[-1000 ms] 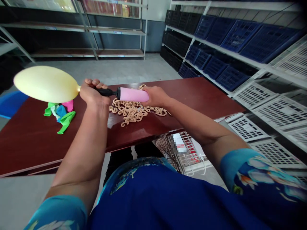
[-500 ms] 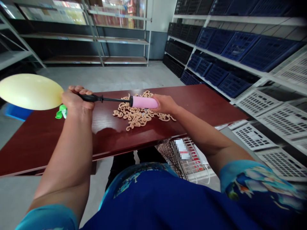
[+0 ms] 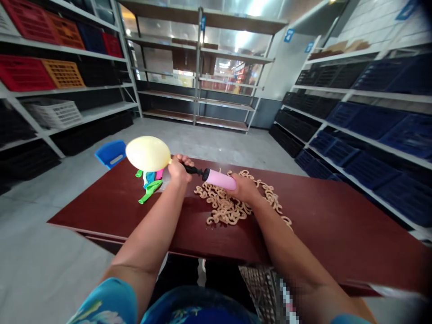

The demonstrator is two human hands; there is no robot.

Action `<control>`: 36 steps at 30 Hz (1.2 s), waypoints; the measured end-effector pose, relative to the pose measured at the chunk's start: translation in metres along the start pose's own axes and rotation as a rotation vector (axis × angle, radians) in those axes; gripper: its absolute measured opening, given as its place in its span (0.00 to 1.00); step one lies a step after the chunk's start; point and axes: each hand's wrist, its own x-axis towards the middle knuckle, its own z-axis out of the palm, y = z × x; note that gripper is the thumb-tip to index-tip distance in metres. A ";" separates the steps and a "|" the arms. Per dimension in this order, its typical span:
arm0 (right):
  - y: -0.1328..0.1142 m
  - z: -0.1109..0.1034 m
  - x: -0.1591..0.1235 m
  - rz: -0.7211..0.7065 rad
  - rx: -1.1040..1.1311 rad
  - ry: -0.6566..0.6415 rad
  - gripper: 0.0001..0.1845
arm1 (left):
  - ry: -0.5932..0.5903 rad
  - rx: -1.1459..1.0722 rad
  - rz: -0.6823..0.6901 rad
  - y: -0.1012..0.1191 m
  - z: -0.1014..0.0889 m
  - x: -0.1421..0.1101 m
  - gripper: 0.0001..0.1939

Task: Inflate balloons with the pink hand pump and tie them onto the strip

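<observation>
A balloon pump with a pink barrel (image 3: 221, 179) is held between my two hands above the table. My left hand (image 3: 180, 167) is closed around the pump's black end, where the neck of a pale yellow inflated balloon (image 3: 148, 154) meets it. The balloon sticks out to the left. My right hand (image 3: 245, 188) wraps the far end of the pink barrel. Little of the black rod shows between handle and barrel. Below the pump lies a heap of tan, curly pieces (image 3: 229, 212). Flat green balloons (image 3: 150, 192) and other coloured balloons lie left of my left hand.
The dark red table (image 3: 111, 204) spans the space before me. A blue chair (image 3: 111, 153) stands beyond its left corner. Shelves with red crates (image 3: 27, 72) are on the left, shelves with blue crates (image 3: 374, 157) on the right. A bare metal rack (image 3: 195, 96) stands behind.
My hands have come closer together, and the pump's black rod has slid into the pink barrel. The head view has turned left and up, showing more shelves and the loose balloons.
</observation>
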 end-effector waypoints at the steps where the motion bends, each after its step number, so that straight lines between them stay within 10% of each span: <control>1: 0.001 0.003 0.001 -0.008 0.011 0.006 0.22 | -0.014 0.005 -0.011 -0.007 -0.002 0.001 0.09; 6: 0.018 0.011 0.000 -0.024 0.110 0.032 0.19 | 0.022 0.026 -0.053 -0.014 -0.005 0.014 0.08; 16: 0.058 0.017 -0.002 0.087 0.209 -0.003 0.19 | 0.089 0.050 0.054 0.042 0.008 0.041 0.09; 29: 0.025 0.016 -0.008 -0.015 0.092 0.079 0.18 | 0.084 0.044 -0.077 -0.034 0.009 0.002 0.08; 36: 0.034 0.016 -0.006 0.033 0.172 0.051 0.21 | 0.047 0.156 -0.058 -0.008 0.032 0.015 0.07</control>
